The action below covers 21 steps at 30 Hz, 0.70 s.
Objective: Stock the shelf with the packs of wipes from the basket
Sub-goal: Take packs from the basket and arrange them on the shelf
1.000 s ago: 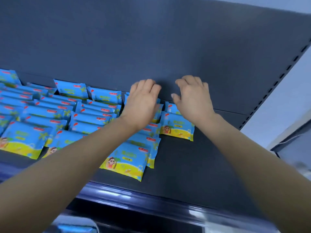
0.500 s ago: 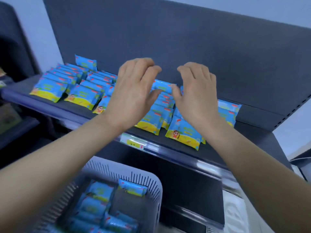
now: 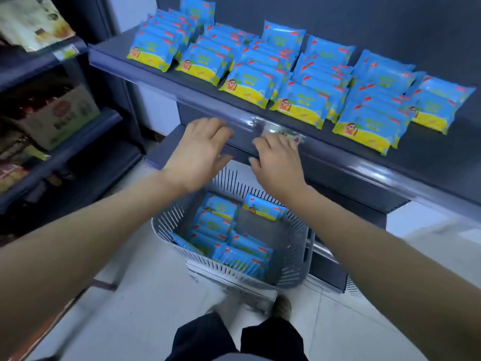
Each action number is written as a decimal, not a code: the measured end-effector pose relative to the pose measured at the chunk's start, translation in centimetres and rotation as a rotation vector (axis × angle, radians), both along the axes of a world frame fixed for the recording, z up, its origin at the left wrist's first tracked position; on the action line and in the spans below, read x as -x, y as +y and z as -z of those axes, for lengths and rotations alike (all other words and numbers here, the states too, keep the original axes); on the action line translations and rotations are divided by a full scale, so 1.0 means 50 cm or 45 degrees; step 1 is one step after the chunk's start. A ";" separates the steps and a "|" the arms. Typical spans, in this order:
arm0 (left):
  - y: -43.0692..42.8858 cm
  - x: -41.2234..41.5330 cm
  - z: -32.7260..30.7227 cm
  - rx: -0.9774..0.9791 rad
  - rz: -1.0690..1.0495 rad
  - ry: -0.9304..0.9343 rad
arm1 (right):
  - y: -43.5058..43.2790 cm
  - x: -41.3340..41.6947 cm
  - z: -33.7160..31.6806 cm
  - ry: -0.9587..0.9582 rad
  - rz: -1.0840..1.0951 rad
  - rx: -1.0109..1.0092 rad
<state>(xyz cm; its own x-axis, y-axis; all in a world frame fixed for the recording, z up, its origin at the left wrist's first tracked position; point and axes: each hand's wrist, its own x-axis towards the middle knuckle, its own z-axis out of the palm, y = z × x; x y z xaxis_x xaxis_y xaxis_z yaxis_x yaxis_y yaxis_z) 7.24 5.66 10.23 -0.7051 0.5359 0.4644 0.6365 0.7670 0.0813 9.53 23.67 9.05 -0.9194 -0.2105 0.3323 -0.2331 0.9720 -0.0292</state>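
Observation:
Several rows of blue and yellow packs of wipes [image 3: 299, 82] lean on the dark shelf [image 3: 182, 82] at the top of the view. Below it, a grey slatted basket [image 3: 291, 261] on the floor holds several more packs of wipes [image 3: 221, 230], with one pack [image 3: 264, 208] propped against its far wall. My left hand [image 3: 200, 152] and my right hand [image 3: 278, 162] hover side by side above the basket, in front of the shelf's front edge. Both are empty, palms down, fingers spread.
A second shelving unit [image 3: 65, 131] with boxed goods stands at the left. A lower dark shelf [image 3: 351, 178] juts out behind the basket. My legs and a shoe [image 3: 282, 307] stand on the pale tiled floor just before the basket.
Both hands have come down from the shelf's packs to just above the basket, still empty. The view has tilted down, bringing the basket and floor into sight.

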 end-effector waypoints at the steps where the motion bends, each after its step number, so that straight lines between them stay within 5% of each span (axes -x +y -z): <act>1: -0.009 0.000 0.028 0.052 0.003 -0.065 | -0.001 -0.004 0.038 -0.054 0.011 -0.007; 9: -0.015 0.013 0.216 0.214 0.061 -0.446 | 0.028 -0.040 0.258 -0.625 0.168 -0.248; 21: 0.015 0.104 0.429 0.611 -0.049 -0.704 | 0.056 -0.026 0.400 -0.827 0.359 -0.252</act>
<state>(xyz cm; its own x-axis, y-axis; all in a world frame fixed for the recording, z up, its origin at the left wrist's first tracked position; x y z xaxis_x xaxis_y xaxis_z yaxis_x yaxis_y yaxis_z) 2.03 6.39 -11.21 -0.7911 0.5607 -0.2446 0.5712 0.8202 0.0325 10.84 26.49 -10.93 -0.9462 0.0635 -0.3173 0.0313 0.9939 0.1057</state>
